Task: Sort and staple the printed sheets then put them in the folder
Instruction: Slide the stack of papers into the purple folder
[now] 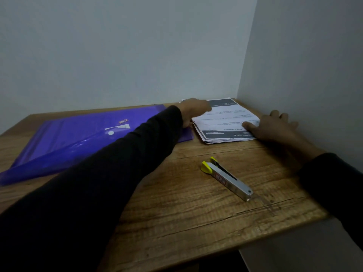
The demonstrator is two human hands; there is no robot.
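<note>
A stack of printed sheets (225,122) lies at the far right corner of the wooden table, text facing away from me. My left hand (193,109) reaches across to the stack's far left corner and rests on it; whether its fingers curl round the paper is hidden. My right hand (273,126) lies flat at the stack's right edge, thumb pressing on the top sheet. A silver stapler with yellow ends (225,177) lies on the table nearer me, apart from both hands. A purple plastic folder (78,138) lies flat on the left.
The wooden table (196,222) fits into a corner, with walls close behind and on the right (304,75). Its front edge runs diagonally at the lower right. My dark left sleeve (98,183) crosses over the folder's near right part.
</note>
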